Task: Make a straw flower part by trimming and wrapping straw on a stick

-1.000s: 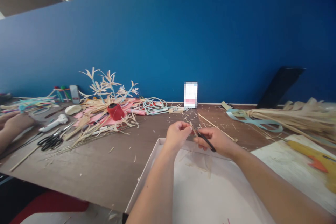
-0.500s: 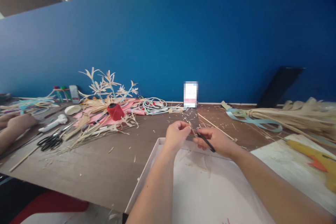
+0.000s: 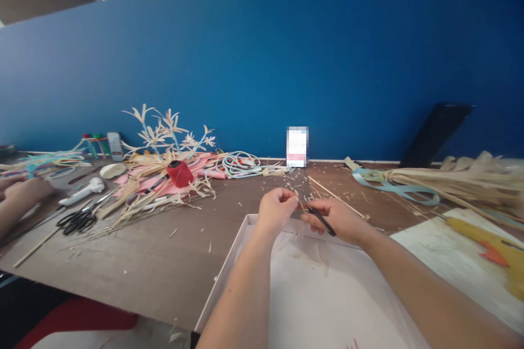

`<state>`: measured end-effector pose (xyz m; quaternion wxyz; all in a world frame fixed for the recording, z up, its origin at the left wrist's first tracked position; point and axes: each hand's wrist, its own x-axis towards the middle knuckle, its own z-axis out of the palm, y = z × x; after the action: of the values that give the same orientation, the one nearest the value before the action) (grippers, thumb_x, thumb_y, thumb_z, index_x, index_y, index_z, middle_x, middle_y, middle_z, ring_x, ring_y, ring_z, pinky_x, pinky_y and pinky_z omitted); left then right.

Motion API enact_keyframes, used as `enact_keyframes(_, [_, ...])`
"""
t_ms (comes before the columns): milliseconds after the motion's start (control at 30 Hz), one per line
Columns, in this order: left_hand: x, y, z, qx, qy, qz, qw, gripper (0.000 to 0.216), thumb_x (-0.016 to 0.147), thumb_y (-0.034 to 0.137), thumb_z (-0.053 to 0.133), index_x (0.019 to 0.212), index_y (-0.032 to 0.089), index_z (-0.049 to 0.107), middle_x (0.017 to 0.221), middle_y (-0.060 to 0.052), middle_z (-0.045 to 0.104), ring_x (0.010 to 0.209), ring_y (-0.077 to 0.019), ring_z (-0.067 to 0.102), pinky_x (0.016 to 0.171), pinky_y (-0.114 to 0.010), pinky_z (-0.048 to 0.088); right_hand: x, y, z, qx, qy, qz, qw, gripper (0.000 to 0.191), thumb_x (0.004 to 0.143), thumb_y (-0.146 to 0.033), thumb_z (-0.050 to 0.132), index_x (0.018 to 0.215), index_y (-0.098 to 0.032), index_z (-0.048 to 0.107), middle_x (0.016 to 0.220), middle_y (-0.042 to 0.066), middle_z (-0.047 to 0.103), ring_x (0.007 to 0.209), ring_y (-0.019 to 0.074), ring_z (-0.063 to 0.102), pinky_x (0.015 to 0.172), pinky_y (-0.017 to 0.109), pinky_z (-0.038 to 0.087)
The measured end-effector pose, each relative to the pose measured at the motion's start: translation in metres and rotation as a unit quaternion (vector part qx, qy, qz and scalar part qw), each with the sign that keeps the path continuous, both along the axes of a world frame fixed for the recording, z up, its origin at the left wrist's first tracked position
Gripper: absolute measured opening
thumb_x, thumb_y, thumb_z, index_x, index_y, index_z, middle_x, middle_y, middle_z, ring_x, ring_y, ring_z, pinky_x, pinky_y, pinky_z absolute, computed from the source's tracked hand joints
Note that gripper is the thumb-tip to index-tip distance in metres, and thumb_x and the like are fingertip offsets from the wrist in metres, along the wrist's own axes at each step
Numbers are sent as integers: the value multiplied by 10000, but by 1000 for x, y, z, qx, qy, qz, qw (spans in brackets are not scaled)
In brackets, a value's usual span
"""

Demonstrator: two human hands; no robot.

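Observation:
Above the far edge of a white shallow box point(image 3: 227, 259), my two hands meet. My right hand point(image 3: 333, 220) is closed round black-handled scissors point(image 3: 325, 223), whose blades point up and left toward my other hand. With thumb and fingers pinched together, my left hand point(image 3: 277, 208) sits right beside the blades; what it holds is too small and hidden to make out. Pale, thin shavings point(image 3: 319, 256) lie in the box below my hands.
At left are another person's hand point(image 3: 30, 193), black scissors point(image 3: 77, 220), a white glue gun point(image 3: 84, 192), a red thread spool point(image 3: 180, 173) and pale husk flowers point(image 3: 158, 133). At right lie a yellow glue gun point(image 3: 478, 233), blue ribbon point(image 3: 409, 191) and dried husks point(image 3: 470, 177). A phone point(image 3: 297, 147) leans on the blue partition.
My hands and the scissors stay almost in the same place. The other person's hand at the far left has shifted slightly to the left.

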<state>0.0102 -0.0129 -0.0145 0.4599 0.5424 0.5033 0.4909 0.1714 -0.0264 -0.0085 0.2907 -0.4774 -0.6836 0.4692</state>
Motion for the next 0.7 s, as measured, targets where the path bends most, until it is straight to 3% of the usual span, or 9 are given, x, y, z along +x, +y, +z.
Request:
enact_keyframes(200, [0, 1, -3, 10, 14, -6, 1000, 131, 665, 270, 572, 710, 152, 606, 700, -19, 640, 642, -115, 556, 624, -219, 420, 1, 0, 0, -4, 6, 1, 1000, 339, 678, -413, 638, 923, -178, 652, 537, -32, 525, 502, 118, 463, 490, 227, 370])
enact_keyframes(433, [-1, 1, -3, 11, 27, -7, 1000, 126, 672, 265, 559, 710, 154, 604, 694, -14, 639, 643, -111, 557, 627, -214, 419, 1, 2, -2, 5, 0, 11, 1000, 228, 686, -394, 631, 738, -173, 615, 513, -33, 517, 488, 113, 459, 476, 221, 360])
enact_keyframes(700, [0, 1, -2, 11, 26, -11, 1000, 127, 675, 267, 556, 696, 152, 605, 691, -17, 644, 648, -113, 564, 628, -212, 422, 2, 1, 0, 14, -4, 18, 1000, 211, 708, -381, 616, 743, -173, 610, 489, -38, 512, 471, 110, 459, 477, 220, 366])
